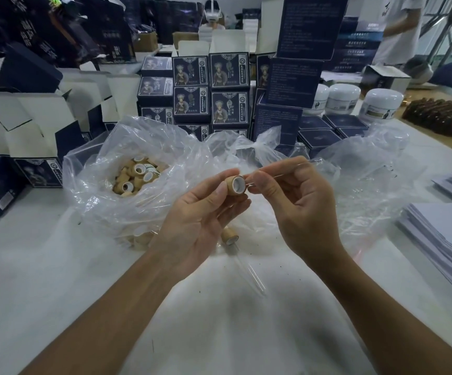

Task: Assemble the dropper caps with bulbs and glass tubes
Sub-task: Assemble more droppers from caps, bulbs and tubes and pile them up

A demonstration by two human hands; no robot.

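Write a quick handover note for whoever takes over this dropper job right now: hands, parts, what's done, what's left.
Left hand: pinches a bamboo cap, open end facing the right hand.
Right hand: pinches a glass tube, its near end at the cap's opening, not clearly seated.
Loose caps sit in the plastic bag on the left.
Done: one assembled dropper lies on the white table below the hands.
Left: push this tube in, set it down, continue through the bag.
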